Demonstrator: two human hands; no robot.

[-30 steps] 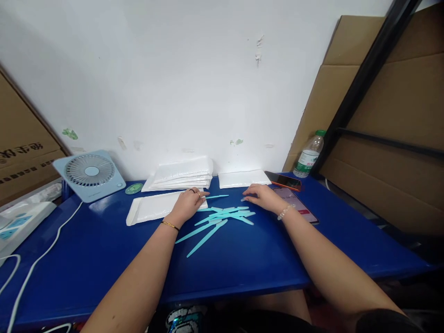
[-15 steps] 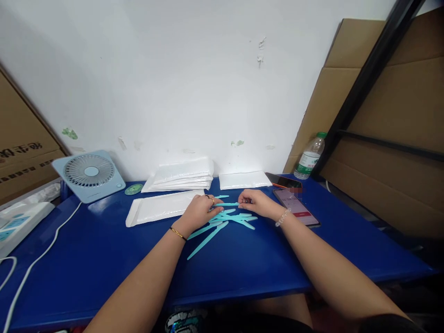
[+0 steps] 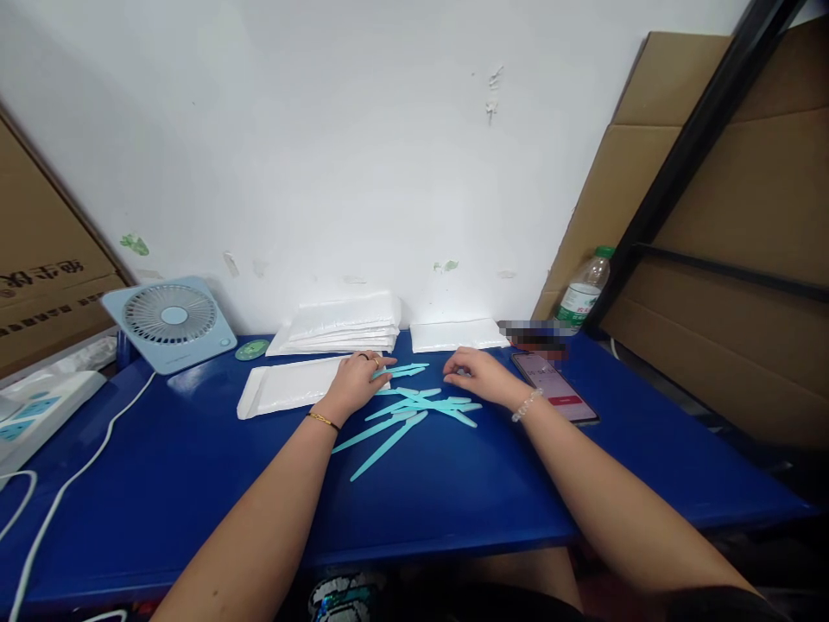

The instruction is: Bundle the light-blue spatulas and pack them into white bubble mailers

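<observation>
My left hand [image 3: 359,382] rests over the right end of a white padded envelope [image 3: 285,393]. Its index finger and thumb close around the handle end of a turquoise eyebrow razor [image 3: 405,373], which lies alongside another one. Just below, several more turquoise eyebrow razors [image 3: 389,444] lie crossed and fanned out on the blue table [image 3: 453,501]. To the right of them my right hand [image 3: 476,376] hovers low with curled fingers. A gap shows between its thumb and index finger, and nothing is visible in it.
Behind the hands stand a stack of white padded envelopes [image 3: 343,326] and another white packet [image 3: 459,334]. A phone [image 3: 557,389] lies by my right wrist, near a water bottle [image 3: 581,294]. At left are a blue fan [image 3: 172,324], a green disc [image 3: 251,349] and a power strip [image 3: 39,415].
My left hand has moved left with the eyebrow razor, bringing it beside another one. My right hand has let go of that razor's end and stays nearly in place.
</observation>
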